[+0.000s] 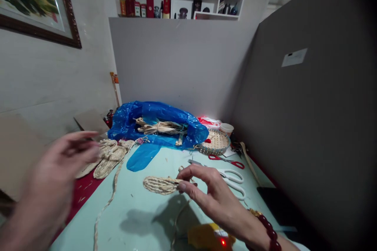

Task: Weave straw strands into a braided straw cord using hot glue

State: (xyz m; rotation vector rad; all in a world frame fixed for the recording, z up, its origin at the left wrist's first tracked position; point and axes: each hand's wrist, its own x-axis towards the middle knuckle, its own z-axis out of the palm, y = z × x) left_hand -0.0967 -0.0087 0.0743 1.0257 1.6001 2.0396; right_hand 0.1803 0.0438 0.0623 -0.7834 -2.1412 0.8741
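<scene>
My right hand (210,194) pinches the end of a small woven straw piece (160,184) and holds it a little above the pale green tabletop (138,219). A thin strand hangs down from it. My left hand (59,172) is raised at the left, blurred, its fingers loosely spread with nothing seen in them. It hovers near a pair of woven straw sandals (107,159) lying on the red cloth. A red bead bracelet (269,229) circles my right wrist.
A blue plastic bag (153,123) with straw bundles lies at the back. A braided straw rope (107,200) trails toward me. White scissors (232,178), red scissors (226,160), a round woven tray (216,141) and a cup (226,128) sit right. A grey partition stands at right.
</scene>
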